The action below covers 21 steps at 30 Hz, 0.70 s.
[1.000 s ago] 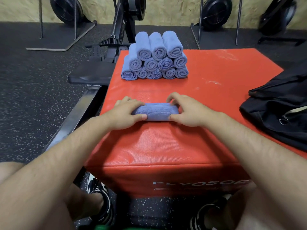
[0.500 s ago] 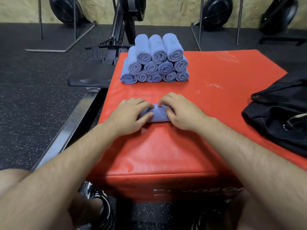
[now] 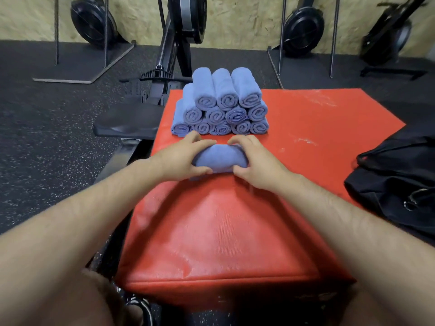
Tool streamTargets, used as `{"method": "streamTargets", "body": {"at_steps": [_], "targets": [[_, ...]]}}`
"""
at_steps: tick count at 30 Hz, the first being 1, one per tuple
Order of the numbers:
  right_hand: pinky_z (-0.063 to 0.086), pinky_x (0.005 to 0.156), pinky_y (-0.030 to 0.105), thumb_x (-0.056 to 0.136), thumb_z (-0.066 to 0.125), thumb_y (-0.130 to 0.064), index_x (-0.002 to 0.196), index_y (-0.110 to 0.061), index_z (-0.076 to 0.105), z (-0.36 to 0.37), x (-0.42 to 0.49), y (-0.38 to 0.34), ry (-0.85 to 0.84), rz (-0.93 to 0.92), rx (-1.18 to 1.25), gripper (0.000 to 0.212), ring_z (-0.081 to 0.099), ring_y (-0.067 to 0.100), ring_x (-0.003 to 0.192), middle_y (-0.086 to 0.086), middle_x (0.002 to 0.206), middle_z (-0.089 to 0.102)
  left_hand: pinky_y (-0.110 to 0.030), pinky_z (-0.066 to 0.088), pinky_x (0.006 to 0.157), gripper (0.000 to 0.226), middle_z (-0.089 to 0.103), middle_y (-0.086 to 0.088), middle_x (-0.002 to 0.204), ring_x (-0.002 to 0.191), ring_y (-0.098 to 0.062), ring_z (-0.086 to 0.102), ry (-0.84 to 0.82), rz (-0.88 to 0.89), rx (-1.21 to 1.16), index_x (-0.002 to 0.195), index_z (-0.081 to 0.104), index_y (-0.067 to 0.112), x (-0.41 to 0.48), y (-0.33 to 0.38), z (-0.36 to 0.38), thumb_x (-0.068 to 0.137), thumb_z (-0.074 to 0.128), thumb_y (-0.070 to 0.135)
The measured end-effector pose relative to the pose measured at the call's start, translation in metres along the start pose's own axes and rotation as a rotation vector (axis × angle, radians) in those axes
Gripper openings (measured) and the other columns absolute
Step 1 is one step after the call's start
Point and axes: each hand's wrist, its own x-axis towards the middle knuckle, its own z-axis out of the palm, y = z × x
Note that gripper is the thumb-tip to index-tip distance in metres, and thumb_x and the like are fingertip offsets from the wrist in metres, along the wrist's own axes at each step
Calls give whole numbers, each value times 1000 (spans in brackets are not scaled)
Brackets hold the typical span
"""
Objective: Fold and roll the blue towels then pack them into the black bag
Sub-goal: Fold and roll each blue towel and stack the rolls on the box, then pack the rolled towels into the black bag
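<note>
Rolled blue towel (image 3: 220, 158), ends hidden, gripped by left hand (image 3: 181, 161) and right hand (image 3: 255, 163).

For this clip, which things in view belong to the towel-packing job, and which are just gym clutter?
Part of the job:
- rolled blue terry towel, gripped by left hand and right hand
- stacked pile of rolled blue towels
- black fabric bag
- red padded vinyl box, the work surface

Just lying about:
- black rowing machine
- black flywheel machines against the wall
</note>
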Motion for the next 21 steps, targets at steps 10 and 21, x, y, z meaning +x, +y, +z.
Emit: {"method": "streamTargets", "body": {"at_steps": [10,21], "targets": [[34,99,17,79,68,-15,131,-20,57,14,73,18,83,130,-4,53,50,17,110,7,119,50,-20,29,108,73,43,-7,133,124,-18,46,104,-93,-131,148,43,20,33,-60,0,83,78,23],[43,106,41,88,63,-47,150,-27,36,19,68,18,-79,227,-227,70,48,29,127,9,136,46,-46,37,108,78,47,-4,140,131,-27,44,27,-126,131,150,39,25,44,-57,15,84,63,59]]}}
